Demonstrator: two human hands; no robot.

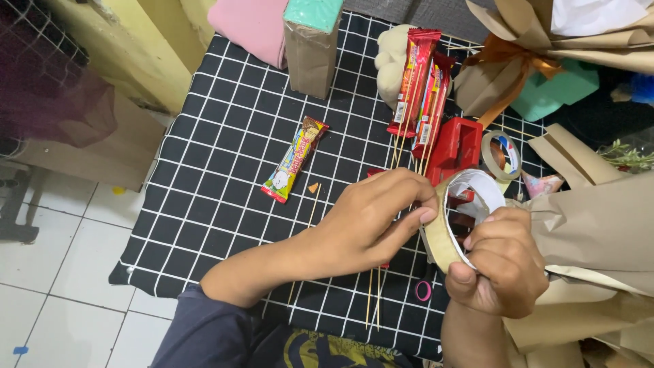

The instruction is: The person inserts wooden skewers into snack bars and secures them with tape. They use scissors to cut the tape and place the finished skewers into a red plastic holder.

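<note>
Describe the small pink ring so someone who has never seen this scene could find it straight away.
Start at the black cloth with the white grid and go to its near edge, just left of the right hand that holds the roll of tape. The small pink ring lies flat there beside the wooden skewers. It is the only small pink hoop.

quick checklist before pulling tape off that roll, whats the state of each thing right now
1. Roll held firm: right hand grips the tape roll from below, upright. Ok.
2. Tape end found: left hand has fingertips at the roll's rim; whether they have the loose end, cannot tell.
3. Skewers within reach: wooden skewers lie on the grid cloth under the hands. Ok.
4. Snack bars ready: red snack bars already sit on sticks; the yellow snack bar lies loose, no stick. Not ok.
5. Tape dispenser: the red dispenser is just behind the roll. Ok.
</note>
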